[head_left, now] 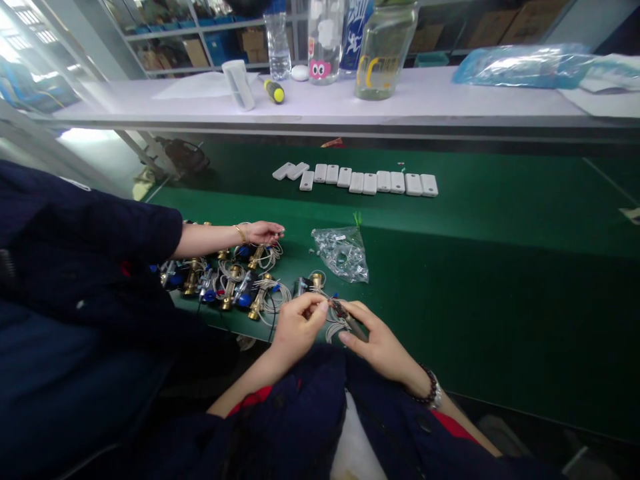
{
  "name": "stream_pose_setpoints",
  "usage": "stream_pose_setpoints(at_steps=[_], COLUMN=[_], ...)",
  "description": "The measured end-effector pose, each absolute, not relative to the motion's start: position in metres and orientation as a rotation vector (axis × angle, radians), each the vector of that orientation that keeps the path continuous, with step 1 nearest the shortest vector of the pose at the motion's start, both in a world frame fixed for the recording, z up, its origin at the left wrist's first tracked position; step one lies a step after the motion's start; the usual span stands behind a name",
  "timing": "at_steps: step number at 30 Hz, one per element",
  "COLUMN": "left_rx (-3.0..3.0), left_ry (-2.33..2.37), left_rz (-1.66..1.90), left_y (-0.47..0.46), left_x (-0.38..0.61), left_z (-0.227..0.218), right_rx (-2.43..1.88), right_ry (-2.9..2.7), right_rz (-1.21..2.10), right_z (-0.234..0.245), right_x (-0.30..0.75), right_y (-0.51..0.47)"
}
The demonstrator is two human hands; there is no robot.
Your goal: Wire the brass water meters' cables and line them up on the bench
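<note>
At the lower centre of the frame, the person's right hand [383, 343] is wrapped around a pair of pliers [353, 323], and the left hand [300, 325] pinches what looks like a cable end [329, 303] between thumb and forefinger, right by the pliers' tip. The pliers' long axis slants, with the nose towards the upper left and the handles towards the lower right. Just beyond the hands lies a brass-fitted unit [317, 283]; which way it points is hard to tell, as the fingers partly cover it.

The work on this cable end seems midway. Left of centre, more brass-fitted units [230, 287] lie with coiled cables; whether they are finished cannot be told. A co-worker's hand [265, 233] is above them. Past centre, a clear bag [343, 253] holds small parts on the green tabletop [480, 287]. Farther up, the white cases [355, 181] lie in an uneven row, apart from the units.
</note>
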State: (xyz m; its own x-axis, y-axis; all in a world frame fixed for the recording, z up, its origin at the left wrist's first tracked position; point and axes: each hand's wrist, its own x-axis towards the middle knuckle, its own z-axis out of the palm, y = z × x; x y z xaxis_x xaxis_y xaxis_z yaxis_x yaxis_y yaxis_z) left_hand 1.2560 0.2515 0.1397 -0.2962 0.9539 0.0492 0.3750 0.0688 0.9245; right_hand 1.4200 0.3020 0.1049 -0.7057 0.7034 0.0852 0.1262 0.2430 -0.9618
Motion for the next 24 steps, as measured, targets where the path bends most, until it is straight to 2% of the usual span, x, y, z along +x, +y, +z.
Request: stream_pose_setpoints(at_steps=[8, 15, 24], left_rx=[1.444, 1.417, 1.349], left_ry=[1.765, 1.757, 1.72], left_rz=[1.137, 1.046, 0.759], left_y=[0.25, 0.25, 0.244], left_x=[1.255, 1.254, 1.264], left_z=[0.139, 0.137, 0.084], right_rx=[-0.74, -0.894, -1.294], right_ry=[-2.02, -2.003, -1.981], right_rz=[1.562, 1.62, 1.477], right_z=[0.111, 0.107, 0.04], right_x=[1.42, 1.422, 1.444], right_y=[0.305, 0.299, 0.283])
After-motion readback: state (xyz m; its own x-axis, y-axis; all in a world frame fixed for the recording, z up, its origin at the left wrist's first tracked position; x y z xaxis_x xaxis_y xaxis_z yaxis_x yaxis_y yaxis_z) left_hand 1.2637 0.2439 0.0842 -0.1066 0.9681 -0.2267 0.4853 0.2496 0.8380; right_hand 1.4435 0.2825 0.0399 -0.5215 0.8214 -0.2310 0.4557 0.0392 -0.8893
